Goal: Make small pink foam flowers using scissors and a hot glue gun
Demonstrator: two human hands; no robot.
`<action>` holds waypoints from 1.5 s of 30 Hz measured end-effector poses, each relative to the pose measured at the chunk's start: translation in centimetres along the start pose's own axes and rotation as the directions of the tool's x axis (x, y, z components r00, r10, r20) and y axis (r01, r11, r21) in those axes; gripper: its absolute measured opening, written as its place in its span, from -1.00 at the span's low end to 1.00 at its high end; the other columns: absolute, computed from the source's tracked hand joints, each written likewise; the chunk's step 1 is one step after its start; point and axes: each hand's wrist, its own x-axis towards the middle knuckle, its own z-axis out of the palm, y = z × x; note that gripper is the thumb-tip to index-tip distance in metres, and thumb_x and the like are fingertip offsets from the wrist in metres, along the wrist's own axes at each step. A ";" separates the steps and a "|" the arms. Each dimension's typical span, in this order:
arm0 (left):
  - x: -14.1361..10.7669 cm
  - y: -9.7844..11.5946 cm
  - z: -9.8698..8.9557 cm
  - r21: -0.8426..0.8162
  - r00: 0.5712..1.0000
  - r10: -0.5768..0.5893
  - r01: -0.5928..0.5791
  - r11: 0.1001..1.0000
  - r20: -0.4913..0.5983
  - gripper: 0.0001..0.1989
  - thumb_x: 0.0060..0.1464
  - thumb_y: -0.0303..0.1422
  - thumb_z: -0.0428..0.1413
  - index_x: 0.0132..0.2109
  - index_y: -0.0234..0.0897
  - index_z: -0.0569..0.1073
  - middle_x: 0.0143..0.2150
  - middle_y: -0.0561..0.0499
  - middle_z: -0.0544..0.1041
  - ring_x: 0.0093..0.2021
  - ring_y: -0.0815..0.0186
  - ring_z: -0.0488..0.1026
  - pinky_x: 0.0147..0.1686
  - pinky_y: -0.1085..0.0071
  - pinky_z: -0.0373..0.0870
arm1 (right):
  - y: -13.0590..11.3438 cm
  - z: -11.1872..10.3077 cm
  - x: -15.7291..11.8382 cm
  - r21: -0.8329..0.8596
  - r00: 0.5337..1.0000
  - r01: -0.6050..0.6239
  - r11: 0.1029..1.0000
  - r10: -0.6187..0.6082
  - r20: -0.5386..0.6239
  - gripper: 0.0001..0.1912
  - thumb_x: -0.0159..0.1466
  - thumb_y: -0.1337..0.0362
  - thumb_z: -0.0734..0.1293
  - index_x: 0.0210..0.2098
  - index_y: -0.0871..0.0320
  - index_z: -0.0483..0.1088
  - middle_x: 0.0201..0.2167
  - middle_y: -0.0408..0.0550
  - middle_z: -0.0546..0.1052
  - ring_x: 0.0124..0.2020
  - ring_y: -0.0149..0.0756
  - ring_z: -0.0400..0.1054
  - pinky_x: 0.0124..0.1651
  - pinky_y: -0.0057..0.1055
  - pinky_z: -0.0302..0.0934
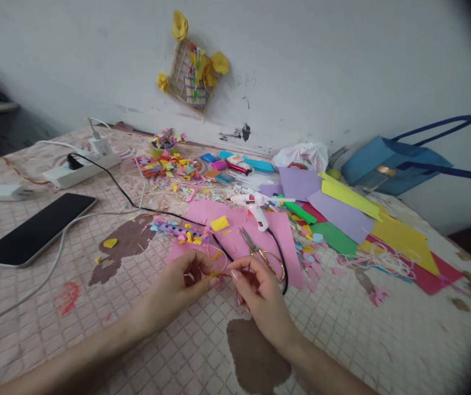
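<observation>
My left hand (pixel 192 280) is closed in a pinch at the near edge of a pink paper sheet (pixel 280 241). Between its fingertips and those of my right hand (pixel 256 288) is a small yellow paper piece (pixel 216 273). A thin pale string (pixel 225 258) curves up by the fingers. My right hand is pinched too, but what lies in its fingertips is partly hidden. Just beyond the right hand are gold-handled scissors (pixel 266 255). A white glue gun (pixel 256 208) rests farther back on the pink sheet, near a yellow paper square (pixel 219 223).
A black phone (pixel 35 227) and a power strip (pixel 81 170) lie left, with cables crossing toward the middle. Paper scraps (pixel 173 167) cover the back. Coloured sheets (pixel 342 214), tangled white string (pixel 383 260) and a blue bag (pixel 396 164) are right.
</observation>
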 end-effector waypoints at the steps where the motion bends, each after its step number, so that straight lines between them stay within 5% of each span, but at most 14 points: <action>1: -0.1 0.1 0.0 0.007 1.000 0.003 -0.003 1.000 -0.007 -0.81 -0.03 -0.27 0.15 -0.32 -0.29 0.36 -0.37 0.03 0.39 -0.38 0.33 0.34 -0.40 0.42 0.30 | -0.1 0.0 0.0 -0.019 1.000 0.030 0.999 -0.030 0.002 -0.90 0.26 0.28 0.22 -0.33 0.13 0.35 -0.48 -0.18 0.33 -0.59 -0.48 0.16 -0.57 -0.55 0.08; 8: -0.3 0.2 0.4 -0.006 1.000 0.004 -0.004 1.000 0.012 -0.79 -0.03 -0.25 0.16 -0.33 -0.30 0.37 -0.39 0.03 0.39 -0.41 0.34 0.33 -0.43 0.43 0.28 | -0.7 0.4 -0.3 -0.082 0.976 0.177 0.981 -0.164 0.145 -0.91 0.24 0.28 0.28 -0.39 0.14 0.39 -0.45 -0.16 0.38 -0.43 -0.39 0.25 -0.41 -0.48 0.12; 17: -0.5 0.3 0.9 -0.075 0.998 0.015 -0.010 0.997 0.064 -0.79 -0.02 -0.28 0.17 -0.32 -0.32 0.35 -0.44 0.10 0.33 -0.47 0.42 0.24 -0.48 0.48 0.22 | -0.9 0.3 -0.7 -0.230 0.923 0.381 0.895 -0.356 0.143 -0.80 0.31 0.40 0.16 -0.46 0.16 0.24 -0.49 -0.18 0.27 -0.44 -0.41 0.17 -0.38 -0.47 0.03; 25: -0.2 0.4 0.1 -0.119 0.999 0.000 0.006 0.993 0.050 -0.81 0.00 -0.29 0.15 -0.33 -0.33 0.35 -0.41 0.08 0.36 -0.41 0.39 0.29 -0.42 0.47 0.24 | 0.1 -1.1 0.2 -0.172 0.974 0.146 0.974 -0.172 -0.146 -0.67 0.35 0.23 0.07 -0.55 0.12 0.06 -0.62 -0.25 0.12 -0.58 -0.43 0.02 -0.50 -0.46 -0.05; 32: -0.2 0.1 -0.3 -0.065 0.999 0.013 -0.010 0.998 0.040 -0.85 0.06 -0.31 0.08 -0.36 -0.33 0.39 -0.41 0.06 0.39 -0.39 0.37 0.31 -0.39 0.47 0.23 | 0.6 -4.0 1.6 -0.232 0.918 0.156 0.960 -0.227 -0.324 -0.74 0.26 0.25 0.21 -0.55 0.14 0.18 -0.62 -0.25 0.19 -0.60 -0.45 0.04 -0.53 -0.49 -0.01; 34: -0.2 0.3 -0.3 -0.052 0.999 0.000 0.002 0.999 0.037 -0.83 0.06 -0.31 0.08 -0.40 -0.34 0.39 -0.45 0.08 0.37 -0.42 0.39 0.28 -0.43 0.48 0.20 | 0.5 -4.1 1.9 -0.224 0.929 0.169 0.960 -0.231 -0.289 -0.93 0.21 0.29 0.28 -0.32 0.15 0.30 -0.41 -0.15 0.35 -0.56 -0.44 0.14 -0.48 -0.48 0.08; 35: -0.3 0.4 -0.2 -0.049 0.999 -0.013 0.015 0.999 0.041 -0.82 0.05 -0.30 0.08 -0.41 -0.34 0.39 -0.48 0.10 0.35 -0.44 0.40 0.26 -0.45 0.49 0.18 | 0.4 -3.9 1.8 -0.210 0.946 0.178 0.961 -0.226 -0.233 -0.87 0.20 0.30 0.29 -0.23 0.14 0.32 -0.32 -0.11 0.37 -0.53 -0.44 0.17 -0.46 -0.47 0.11; 40: -0.3 0.8 0.2 -0.068 0.997 -0.025 0.030 0.997 0.076 -0.80 0.02 -0.29 0.09 -0.44 -0.34 0.38 -0.51 0.10 0.32 -0.47 0.40 0.23 -0.48 0.48 0.15 | -0.7 -1.5 0.5 -0.096 0.971 0.196 0.976 -0.180 0.158 -0.86 0.28 0.26 0.24 -0.32 0.11 0.42 -0.39 -0.12 0.39 -0.45 -0.40 0.23 -0.41 -0.46 0.13; 45: -0.2 0.2 0.4 -0.091 0.995 -0.007 0.016 0.996 0.104 -0.80 0.02 -0.29 0.10 -0.45 -0.34 0.37 -0.51 0.11 0.30 -0.48 0.41 0.20 -0.50 0.49 0.11 | -1.3 -0.3 0.1 -0.120 0.961 0.248 0.961 -0.227 0.160 -0.87 0.27 0.29 0.25 -0.37 0.15 0.39 -0.42 -0.14 0.37 -0.42 -0.40 0.24 -0.41 -0.46 0.10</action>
